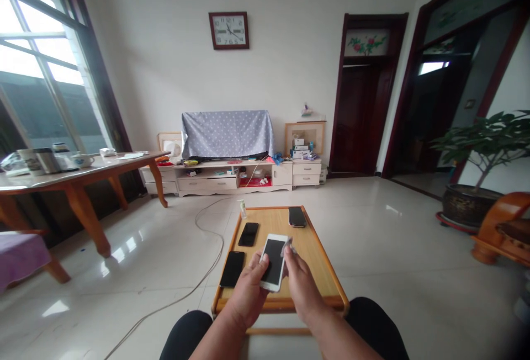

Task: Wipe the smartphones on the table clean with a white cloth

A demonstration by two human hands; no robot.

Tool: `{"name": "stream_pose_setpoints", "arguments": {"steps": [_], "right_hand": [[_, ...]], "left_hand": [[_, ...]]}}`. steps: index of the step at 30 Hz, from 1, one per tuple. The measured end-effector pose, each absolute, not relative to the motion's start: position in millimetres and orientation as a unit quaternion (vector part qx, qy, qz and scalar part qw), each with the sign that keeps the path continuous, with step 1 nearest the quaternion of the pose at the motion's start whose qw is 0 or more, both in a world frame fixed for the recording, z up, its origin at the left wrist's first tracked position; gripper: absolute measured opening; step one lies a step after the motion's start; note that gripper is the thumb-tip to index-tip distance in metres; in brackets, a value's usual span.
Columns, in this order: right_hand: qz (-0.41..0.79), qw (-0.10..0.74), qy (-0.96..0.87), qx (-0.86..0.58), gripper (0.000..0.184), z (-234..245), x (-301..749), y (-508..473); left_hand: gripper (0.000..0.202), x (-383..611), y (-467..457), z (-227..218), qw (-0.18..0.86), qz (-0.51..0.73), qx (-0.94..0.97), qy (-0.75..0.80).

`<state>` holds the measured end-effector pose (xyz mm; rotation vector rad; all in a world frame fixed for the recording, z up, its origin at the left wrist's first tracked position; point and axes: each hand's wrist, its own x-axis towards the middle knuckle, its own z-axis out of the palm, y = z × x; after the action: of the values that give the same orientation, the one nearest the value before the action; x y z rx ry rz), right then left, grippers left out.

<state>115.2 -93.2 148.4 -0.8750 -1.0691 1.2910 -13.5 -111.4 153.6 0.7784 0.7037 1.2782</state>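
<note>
Knees: nearest to us, two dark-clad knees (pixel 186 335) flank the near end of the bench, and two bare forearms (pixel 226 328) reach in between them.
Left hand (pixel 248 285): we see it grasping the white phone (pixel 273 263) along its left side, thumb over the front edge.
Right hand (pixel 302 280): it grips a small grey cloth (pixel 288 245) at the phone's upper right edge; we cannot make out every finger.
White phone: held between both hands above the bench, slightly tilted, its dark screen facing us.
Bench (pixel 321 266): low, with a light wooden top and an orange-brown rim.
Dark phones: we count three lying flat, one (pixel 232 269) just beside the left hand, another (pixel 249 234) beyond it, a third (pixel 297 216) near the far right corner.
Pump bottle (pixel 243 210): upright at the far left corner.
Floor (pixel 165 255): pale and glossy, with a cable (pixel 215 260) winding left of the bench.
Cabinet (pixel 207 184): pale, along the back wall, topped by a dotted cloth cover (pixel 227 132).
Clock (pixel 229 31): high on that wall.
Potted plant (pixel 484 139): well off to our right.
</note>
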Motion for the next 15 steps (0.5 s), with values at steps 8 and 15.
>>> {"name": "stream_pose_setpoints", "arguments": {"steps": [8,15], "right_hand": [[0.583,0.569,-0.473,-0.337,0.068,149.0,108.8,-93.0],[0.582,0.55,-0.452,-0.392,0.071,149.0,107.0,-78.9]], "left_hand": [[0.042,-18.9,-114.9,151.8,0.695,0.552,0.326,0.325],[0.05,-13.2,-112.5,154.5,0.651,0.569,0.357,0.352]]}}
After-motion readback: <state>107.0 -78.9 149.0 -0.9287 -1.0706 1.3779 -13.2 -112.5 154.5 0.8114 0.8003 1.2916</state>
